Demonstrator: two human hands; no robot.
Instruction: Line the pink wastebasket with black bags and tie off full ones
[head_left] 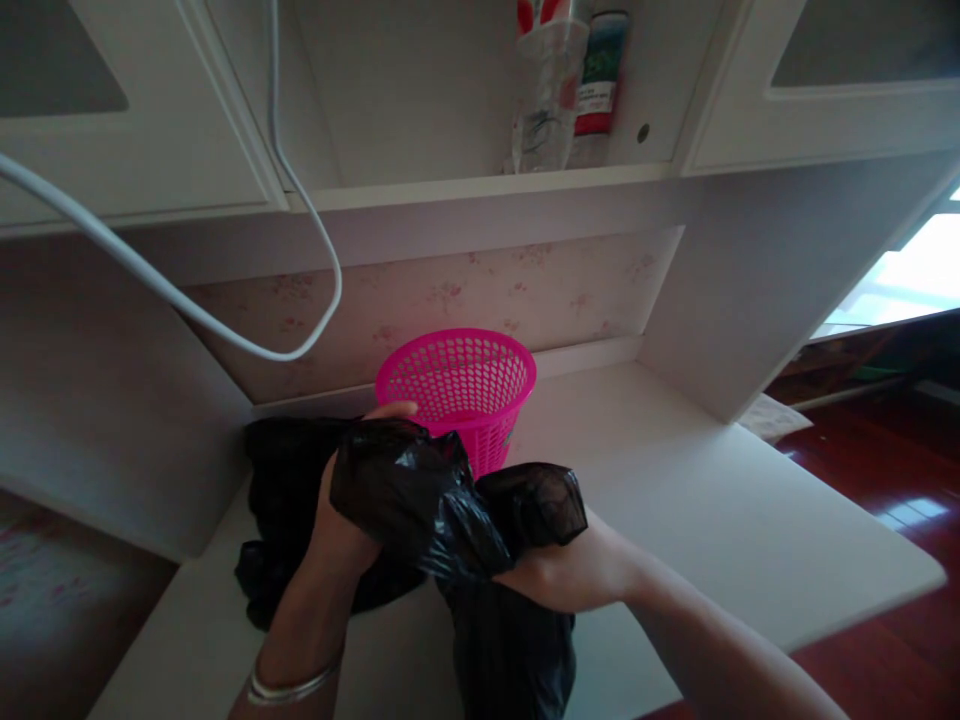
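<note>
A black plastic bag [420, 500] is bunched up over the white desk [720, 510], and both my hands grip it. My left hand [337, 520] holds the bag's left part, with the thumb showing at its top edge and the plastic draped over the fingers. My right hand [555, 570] is mostly buried inside the bag's right part, only wrist and palm showing. Part of the bag hangs down over the desk's front edge. Right behind the bag stands an empty pink mesh basket [457, 385], upright on the desk.
A white cable [225, 330] loops down from the upper left in front of the wall. On the shelf above sit a clear plastic bottle [544, 90] and a can [600, 75]. Red wooden floor [885, 470] lies to the right of the desk.
</note>
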